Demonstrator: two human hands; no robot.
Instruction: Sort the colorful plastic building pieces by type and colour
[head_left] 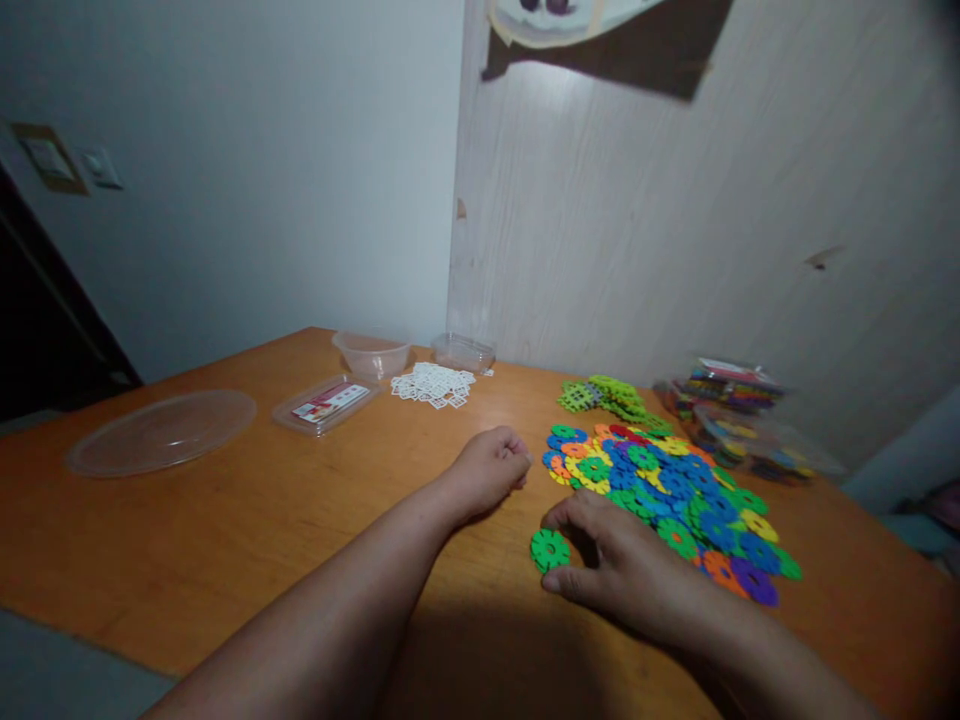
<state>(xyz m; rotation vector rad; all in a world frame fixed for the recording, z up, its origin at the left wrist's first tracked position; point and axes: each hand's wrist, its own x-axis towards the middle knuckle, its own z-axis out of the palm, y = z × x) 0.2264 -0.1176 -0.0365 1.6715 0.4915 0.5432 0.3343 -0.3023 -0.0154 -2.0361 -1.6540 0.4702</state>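
1. Right now the right hand (630, 565) lies flat on the orange-brown wooden table (225, 540), fingers spread loosely and holding nothing, thumb tip just beside a single green flower-shaped plastic disc (550, 550).
2. That disc sits apart from the heap of multicoloured flower-shaped plastic discs (667, 490), which the right fingers touch at its near edge.
3. Curled into a loose fist, the left hand (491, 468) rests beside the heap; whether it encloses anything I cannot tell.
4. Likely risk: a sweeping finger could drag neighbouring discs out along with the wanted one, since they overlap.
5. Farther back lie a patch of white square plastic pieces (433, 384) and a clear round plastic lid (161, 431).
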